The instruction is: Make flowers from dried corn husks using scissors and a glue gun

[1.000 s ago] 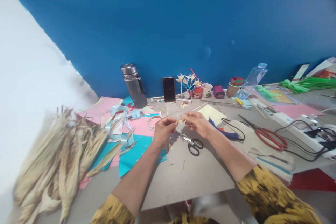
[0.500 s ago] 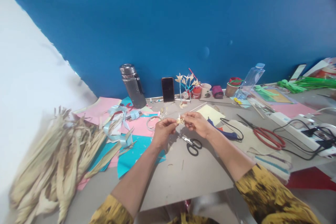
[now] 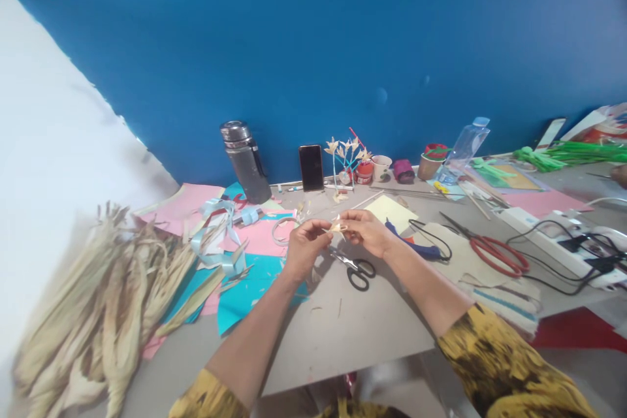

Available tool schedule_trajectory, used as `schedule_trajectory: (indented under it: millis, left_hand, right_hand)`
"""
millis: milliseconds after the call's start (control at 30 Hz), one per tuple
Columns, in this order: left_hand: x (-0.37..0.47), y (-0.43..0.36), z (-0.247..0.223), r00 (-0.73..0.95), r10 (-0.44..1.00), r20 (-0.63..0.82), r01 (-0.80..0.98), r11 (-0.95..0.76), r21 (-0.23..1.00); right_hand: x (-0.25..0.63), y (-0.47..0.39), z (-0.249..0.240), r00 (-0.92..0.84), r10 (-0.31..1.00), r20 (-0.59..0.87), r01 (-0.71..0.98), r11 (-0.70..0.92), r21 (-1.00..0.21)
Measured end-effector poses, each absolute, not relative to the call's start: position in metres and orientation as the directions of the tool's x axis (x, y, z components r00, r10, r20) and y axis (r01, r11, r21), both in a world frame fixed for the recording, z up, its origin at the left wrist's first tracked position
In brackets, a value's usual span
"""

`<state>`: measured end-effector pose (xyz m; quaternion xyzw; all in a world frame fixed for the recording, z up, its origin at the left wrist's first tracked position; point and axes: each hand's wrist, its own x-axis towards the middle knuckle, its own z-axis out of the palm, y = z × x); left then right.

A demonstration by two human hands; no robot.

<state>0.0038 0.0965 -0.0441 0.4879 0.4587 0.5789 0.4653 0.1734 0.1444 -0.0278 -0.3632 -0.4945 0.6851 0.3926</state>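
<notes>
Between my two hands is a small pale corn husk flower (image 3: 337,228), held above the table. My left hand (image 3: 307,247) pinches it from the left with thumb and forefinger. From the other side my right hand (image 3: 365,231) grips its right edge, fingers closed. Black-handled scissors (image 3: 358,269) lie on the table just below the hands. Finished-looking husk flowers on wrapped stems (image 3: 347,151) stand upright behind, near the wall. A heap of dried corn husks (image 3: 105,313) lies at the left.
A dark flask (image 3: 245,166) and a phone (image 3: 311,168) stand along the wall. Blue and pink paper (image 3: 255,281) covers the left side. Rightward are a blue glue gun (image 3: 421,249), red-handled scissors (image 3: 498,255), a clear bottle (image 3: 463,151) and a power strip (image 3: 548,241) with cables.
The husk flower has turned between my fingers and more of its petals now show. My hands stay in nearly the same place. A person's hand has appeared at the far right edge.
</notes>
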Motion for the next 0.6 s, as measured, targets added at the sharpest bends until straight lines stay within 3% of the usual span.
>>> schedule_trajectory:
  millis: [300,467,600]
  left_hand:
    - [0.0037,0.0967,-0.041,-0.111,0.986,0.126,-0.118,-0.139,0.983]
    - [0.0017,0.0999,-0.0427,-0.097,0.995,0.015,-0.362,-0.049,0.931]
    - [0.0006,0.1012,-0.0403,0.009,0.997,-0.076,-0.547,0.069,0.834]
  right_hand:
    - [0.1741,0.1452,-0.0281,-0.475,0.875,-0.089,-0.198,-0.205,-0.958]
    - [0.1753,0.1478,-0.0289,-0.469,0.879,-0.093,-0.205,-0.21,-0.956]
    - [0.177,0.1503,-0.0304,-0.431,0.899,-0.075,-0.186,-0.17,-0.968]
